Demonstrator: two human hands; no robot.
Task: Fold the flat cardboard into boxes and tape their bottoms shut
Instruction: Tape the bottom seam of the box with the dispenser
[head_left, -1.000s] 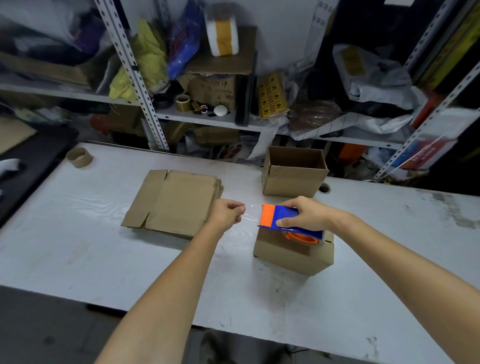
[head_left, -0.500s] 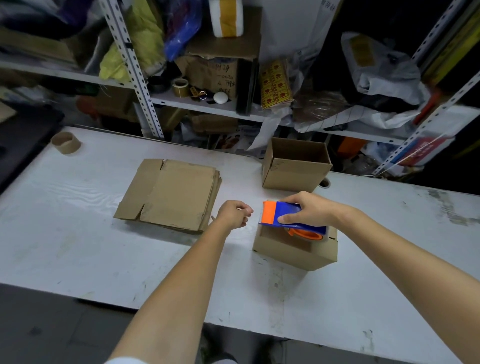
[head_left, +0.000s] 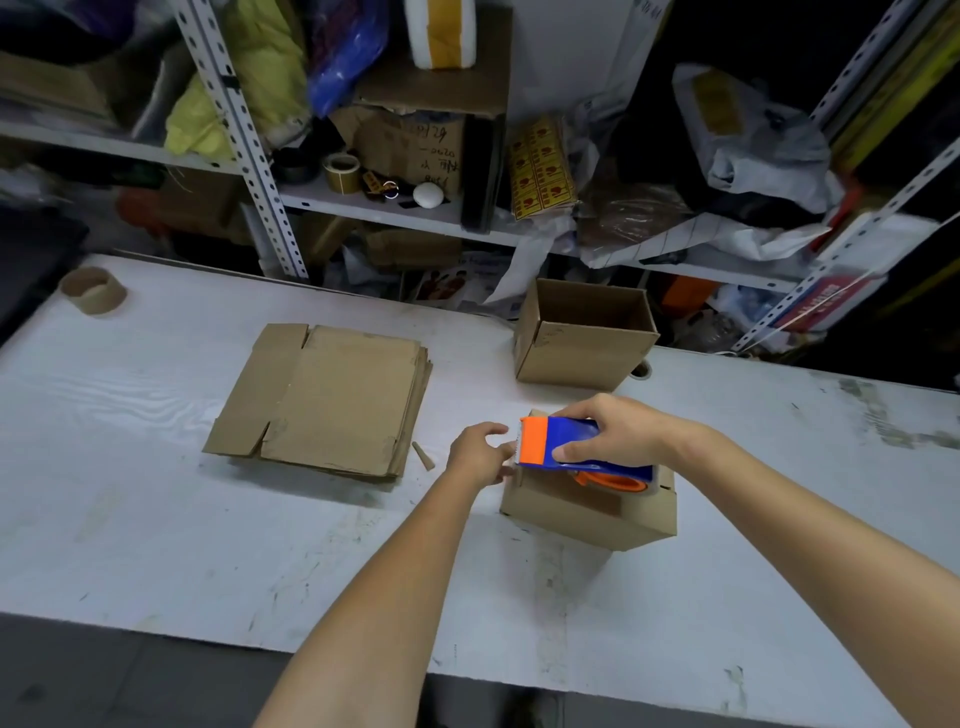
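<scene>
A small folded cardboard box (head_left: 582, 512) lies bottom up on the white table (head_left: 156, 519). My right hand (head_left: 610, 428) grips a blue and orange tape dispenser (head_left: 566, 441) and holds it on top of that box. My left hand (head_left: 478, 452) is at the box's left end beside the dispenser's orange nose, fingers loosely spread and touching the box edge; I cannot see any tape in them. A stack of flat cardboard blanks (head_left: 327, 397) lies to the left. An upright, open box (head_left: 584, 335) stands behind.
An empty cardboard tape core (head_left: 93, 290) sits at the table's far left. A small cardboard scrap (head_left: 423, 455) lies beside the stack. Cluttered metal shelves (head_left: 363, 202) run along the table's far edge. The floor shows below the near edge.
My left hand, which pinched the pulled-out tape end, has moved right to the box's left end and loosened its fingers. The dispenser stayed on the box.
</scene>
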